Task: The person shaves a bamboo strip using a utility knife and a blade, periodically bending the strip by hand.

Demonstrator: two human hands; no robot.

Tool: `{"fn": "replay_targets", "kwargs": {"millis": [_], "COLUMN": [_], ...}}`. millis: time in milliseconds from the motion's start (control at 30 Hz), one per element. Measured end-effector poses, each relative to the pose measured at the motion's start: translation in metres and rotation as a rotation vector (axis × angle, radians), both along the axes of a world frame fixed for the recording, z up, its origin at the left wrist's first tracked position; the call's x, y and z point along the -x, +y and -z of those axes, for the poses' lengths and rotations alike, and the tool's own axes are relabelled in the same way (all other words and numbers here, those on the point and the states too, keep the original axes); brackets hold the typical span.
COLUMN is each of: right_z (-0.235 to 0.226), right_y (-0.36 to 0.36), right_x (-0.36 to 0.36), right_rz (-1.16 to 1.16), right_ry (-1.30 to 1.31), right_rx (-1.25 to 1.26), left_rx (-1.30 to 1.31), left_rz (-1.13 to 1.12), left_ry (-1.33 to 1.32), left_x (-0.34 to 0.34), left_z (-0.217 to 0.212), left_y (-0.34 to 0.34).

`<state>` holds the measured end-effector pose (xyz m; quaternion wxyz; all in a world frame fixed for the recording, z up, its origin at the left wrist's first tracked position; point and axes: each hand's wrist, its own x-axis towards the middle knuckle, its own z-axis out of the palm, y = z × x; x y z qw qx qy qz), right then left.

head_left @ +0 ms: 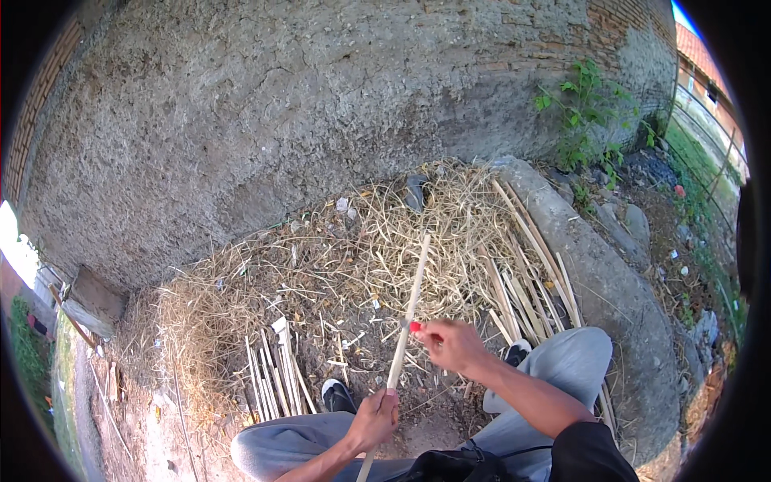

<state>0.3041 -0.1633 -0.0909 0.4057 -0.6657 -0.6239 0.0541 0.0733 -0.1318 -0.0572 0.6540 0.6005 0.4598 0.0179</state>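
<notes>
The left hand (376,418) is gripping a bamboo stick (408,309) with closed fingers while the right hand (451,344), pinching a red-handled blade (414,326), is likely shaving it, needing steady strokes.

Bright daylight, outdoors. Rough grey plastered wall (321,104) evenly lit, no hard shadows on it; pale dry straw heap (337,265) sits in soft shade, detail clear. Sunlit grass strip at far right (707,161) brighter, slightly washed out. Overexposed white patch at left rim (16,241). Strong fisheye: wall bulges, black vignette fills corners. Centre sharp; edges soft and smeared. Grey trousers (578,361) show mild shading, no glare.
</notes>
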Motion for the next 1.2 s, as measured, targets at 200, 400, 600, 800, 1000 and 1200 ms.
{"fn": "replay_targets", "kwargs": {"millis": [200, 400, 600, 800, 1000, 1200], "right_z": [-0.011, 0.004, 0.004, 0.009, 0.014, 0.012], "right_y": [0.011, 0.016, 0.022, 0.024, 0.025, 0.028], "right_x": [-0.030, -0.021, -0.023, -0.028, -0.031, -0.069], "right_rz": [0.025, 0.058, 0.097, 0.091, 0.072, 0.138], "right_ry": [0.058, 0.009, 0.012, 0.095, 0.092, 0.144], "right_rx": [0.031, -0.022, 0.070, 0.095, 0.041, 0.365], "left_rx": [-0.046, -0.151, -0.032, -0.759, -0.763, -0.273], "left_rz": [0.042, 0.072, -0.040, 0.243, 0.357, 0.142], "left_ry": [-0.014, 0.009, 0.070, -0.039, 0.003, 0.197], "left_x": [0.011, 0.022, 0.012, 0.029, 0.061, 0.065], "left_z": [-0.003, -0.004, -0.025, 0.000, 0.023, -0.035], "left_y": [-0.004, -0.006, -0.010, -0.013, -0.021, -0.045]}}
